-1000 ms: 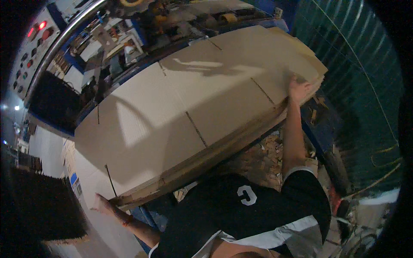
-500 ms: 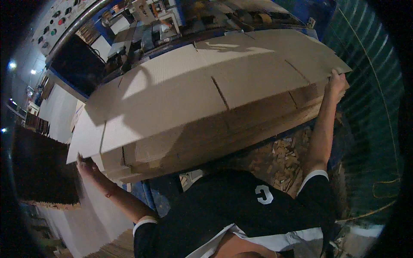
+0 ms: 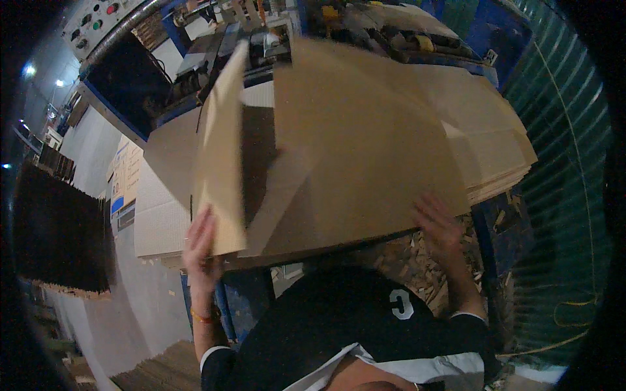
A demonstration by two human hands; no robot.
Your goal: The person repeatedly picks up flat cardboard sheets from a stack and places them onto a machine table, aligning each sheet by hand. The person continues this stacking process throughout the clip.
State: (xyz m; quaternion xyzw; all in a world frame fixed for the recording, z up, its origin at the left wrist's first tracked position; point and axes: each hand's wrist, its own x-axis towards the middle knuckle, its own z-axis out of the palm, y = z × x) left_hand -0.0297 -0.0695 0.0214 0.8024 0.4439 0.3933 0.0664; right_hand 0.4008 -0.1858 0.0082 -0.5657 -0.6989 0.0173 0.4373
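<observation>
A brown cardboard sheet (image 3: 352, 143) is bent up along its crease lines above a stack of flat cardboard (image 3: 486, 124). Its narrow left panel (image 3: 225, 156) stands nearly upright, and the wide panel on the right tilts inward, with a dark gap between them. My left hand (image 3: 203, 244) grips the near lower corner of the left panel, fingers outside and thumb below. At the wide panel's near right edge, my right hand (image 3: 440, 225) has its fingers stretched over the board, somewhat blurred. The sheet's far side is smeared by motion.
Behind the stack stands a blue machine (image 3: 417, 45) with rollers; a control panel with buttons (image 3: 94, 26) is at far left. Green corrugated sheeting (image 3: 561, 163) walls the right. Cardboard scraps (image 3: 417, 254) lie below the stack, and a dark pile (image 3: 62, 228) stands left.
The sheet lay flat with my hands gripping its two far-apart ends. Now both hands have come inward and its panels are folded up; my right hand's fingers are stretched on the board.
</observation>
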